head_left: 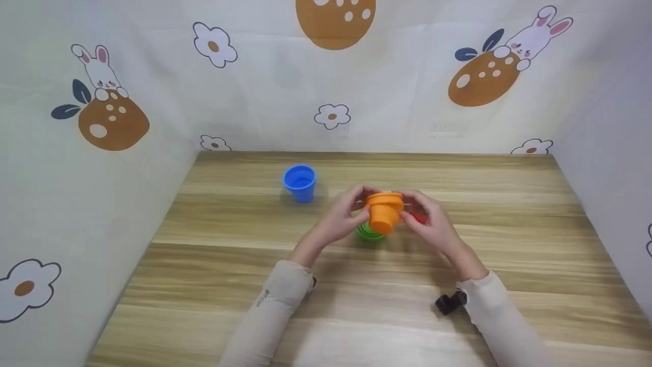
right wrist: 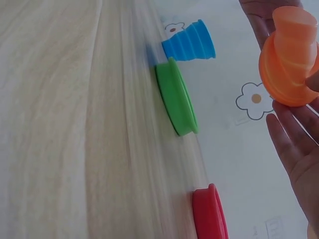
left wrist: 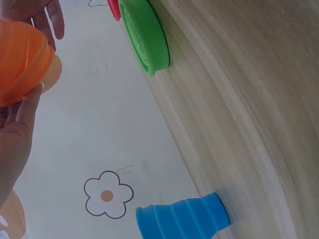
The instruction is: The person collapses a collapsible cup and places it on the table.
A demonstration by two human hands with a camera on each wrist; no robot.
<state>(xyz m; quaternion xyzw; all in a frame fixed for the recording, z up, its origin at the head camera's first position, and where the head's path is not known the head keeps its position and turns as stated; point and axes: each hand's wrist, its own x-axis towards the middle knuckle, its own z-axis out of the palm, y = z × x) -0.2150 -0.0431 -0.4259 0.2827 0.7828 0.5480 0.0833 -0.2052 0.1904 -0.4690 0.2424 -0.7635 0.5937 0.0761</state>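
An orange collapsible cup (head_left: 384, 211) is held above the table between both hands, its narrow base angled downward and partly extended. My left hand (head_left: 340, 218) grips the cup's left side with thumb and fingers. On the other side my right hand (head_left: 432, 223) pinches it near the rim; in the right wrist view the thumb lies against the orange cup (right wrist: 291, 55). Beneath the hands sits a green collapsible cup (head_left: 370, 235), folded flat. Partly hidden behind the right hand is a red one (head_left: 419, 218), also low and flat in the right wrist view.
A blue collapsible cup (head_left: 300, 183) stands fully extended and upright, farther back on the left. The wood-grain table (head_left: 229, 285) meets patterned wall sheets (head_left: 270, 102) at the back and sides. A black device (head_left: 450, 303) is at the right sleeve cuff.
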